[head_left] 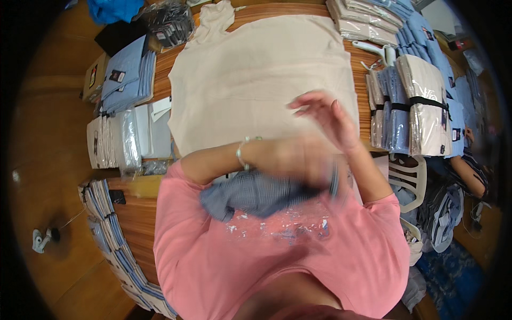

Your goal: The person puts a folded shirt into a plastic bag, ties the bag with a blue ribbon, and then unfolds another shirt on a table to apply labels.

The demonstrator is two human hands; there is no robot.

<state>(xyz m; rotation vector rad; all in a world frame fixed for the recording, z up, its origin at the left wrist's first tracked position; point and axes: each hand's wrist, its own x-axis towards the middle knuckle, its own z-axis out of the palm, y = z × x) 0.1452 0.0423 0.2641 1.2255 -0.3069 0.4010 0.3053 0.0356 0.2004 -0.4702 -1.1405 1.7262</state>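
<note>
My left hand (304, 160) is smeared by motion, and its fingers cannot be made out. A beaded bracelet circles that wrist. Bunched blue-grey patterned cloth (261, 193) hangs close against my chest, just below the left forearm and hand; whether the hand grips it cannot be seen. Raised a little beyond the left hand, my right hand (332, 120) is open, slightly blurred, with fingers apart and nothing visible in it. A large beige piece of cloth, shaped like part of a garment (256, 74), lies spread flat on the wooden table beneath both hands.
Folded blue garments (125, 74) and beige packs (101, 141) line the left side. Wrapped beige bundles (426, 106) stand at right, near a white handled tool (378, 50). A white plastic chair (408, 181) is below them. Another person's arm (469, 176) shows far right.
</note>
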